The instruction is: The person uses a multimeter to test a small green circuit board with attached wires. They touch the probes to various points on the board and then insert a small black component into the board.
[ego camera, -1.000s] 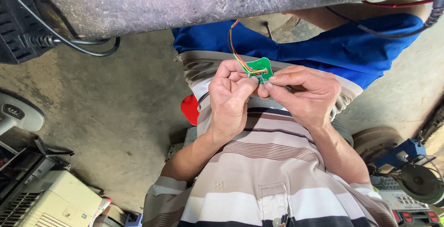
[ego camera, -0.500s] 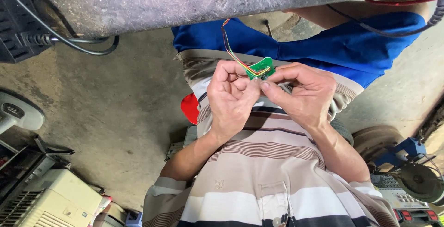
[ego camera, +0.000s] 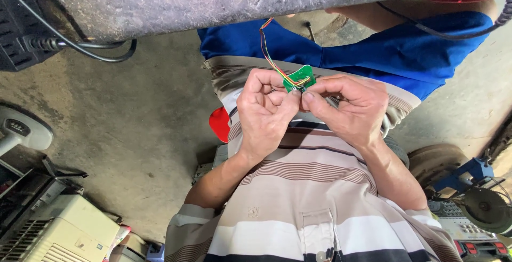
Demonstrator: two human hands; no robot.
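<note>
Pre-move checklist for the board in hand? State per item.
1. Board held by both hands: ok. Left hand and right hand pinch the green board between thumbs and fingers.
2. Wires attached to board: ok. The coloured wires run from the board up towards the bench edge.
3. Wire slack: ok, they curve loosely.
4. Far end of wires: cannot tell, hidden behind the bench edge.
5. Board face visible: not ok, mostly covered by fingers.
6. Solder joints sound: cannot tell, too small.
</note>
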